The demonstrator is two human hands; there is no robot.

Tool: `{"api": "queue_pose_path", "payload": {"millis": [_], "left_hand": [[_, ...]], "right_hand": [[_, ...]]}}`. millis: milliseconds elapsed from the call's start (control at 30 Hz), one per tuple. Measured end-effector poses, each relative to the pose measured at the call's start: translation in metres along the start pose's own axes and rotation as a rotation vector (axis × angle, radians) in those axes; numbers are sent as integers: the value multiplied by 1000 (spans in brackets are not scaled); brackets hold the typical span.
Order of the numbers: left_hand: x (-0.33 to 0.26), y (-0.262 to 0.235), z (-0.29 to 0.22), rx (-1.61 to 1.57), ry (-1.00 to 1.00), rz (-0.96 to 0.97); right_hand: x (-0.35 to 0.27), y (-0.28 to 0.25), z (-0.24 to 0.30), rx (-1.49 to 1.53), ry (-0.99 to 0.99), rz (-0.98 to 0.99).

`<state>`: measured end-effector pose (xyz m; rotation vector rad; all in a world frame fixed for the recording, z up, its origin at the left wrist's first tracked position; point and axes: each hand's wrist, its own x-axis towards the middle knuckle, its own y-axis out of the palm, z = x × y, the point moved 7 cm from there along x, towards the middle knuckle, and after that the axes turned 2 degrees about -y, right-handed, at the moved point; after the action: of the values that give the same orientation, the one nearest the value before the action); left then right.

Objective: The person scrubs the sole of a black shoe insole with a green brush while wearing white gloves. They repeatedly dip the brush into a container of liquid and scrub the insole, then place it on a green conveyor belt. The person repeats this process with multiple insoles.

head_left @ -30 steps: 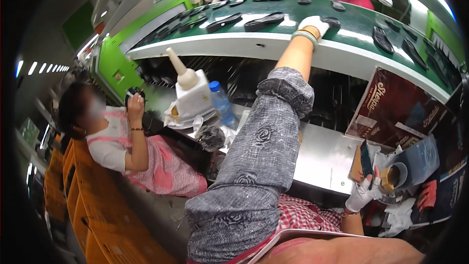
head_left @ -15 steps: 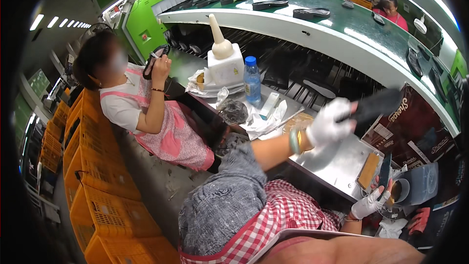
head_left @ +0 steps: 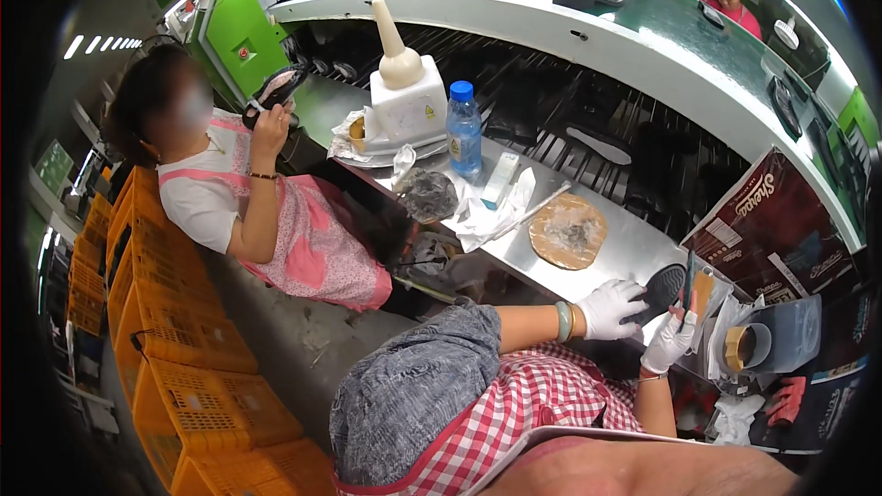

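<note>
My left hand (head_left: pixel 614 309), in a white glove with a green bangle at the wrist, grips a black shoe sole (head_left: pixel 663 289) low over the steel worktable (head_left: pixel 634 243). My right hand (head_left: pixel 671 342), also gloved in white, holds a thin brush (head_left: pixel 688 281) upright beside the sole. A small glue pot (head_left: pixel 740 345) stands just right of that hand. Both hands are close together at the table's near right end.
A brown round pad (head_left: pixel 568 231), white rags (head_left: pixel 487 209), a blue-capped bottle (head_left: pixel 464 140) and a white dispenser (head_left: pixel 404 96) lie on the table. A co-worker in a pink apron (head_left: pixel 308 243) sits left, holding a sole. Orange crates (head_left: pixel 170 349) stack lower left. A green conveyor (head_left: pixel 643 18) carries soles.
My left arm came down from the green conveyor with a black sole and brought it to the table beside my right hand. The view tilted down.
</note>
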<state>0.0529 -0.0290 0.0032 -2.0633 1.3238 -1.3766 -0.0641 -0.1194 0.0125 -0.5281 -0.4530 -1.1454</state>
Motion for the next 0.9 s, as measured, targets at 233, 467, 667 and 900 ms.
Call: {"api": "queue_pose_path", "payload": {"millis": [233, 467, 667, 900], "left_hand": [[2, -5, 0, -5, -33, 20], [2, -7, 3, -29, -75, 83], [1, -11, 7, -12, -88, 84], [-1, -11, 5, 19, -93, 130]], "right_hand": [[-1, 25, -34, 88, 190, 68], [-2, 42, -44, 103, 249, 176], [0, 49, -50, 103, 330, 184], [3, 55, -47, -38, 225, 206]]}}
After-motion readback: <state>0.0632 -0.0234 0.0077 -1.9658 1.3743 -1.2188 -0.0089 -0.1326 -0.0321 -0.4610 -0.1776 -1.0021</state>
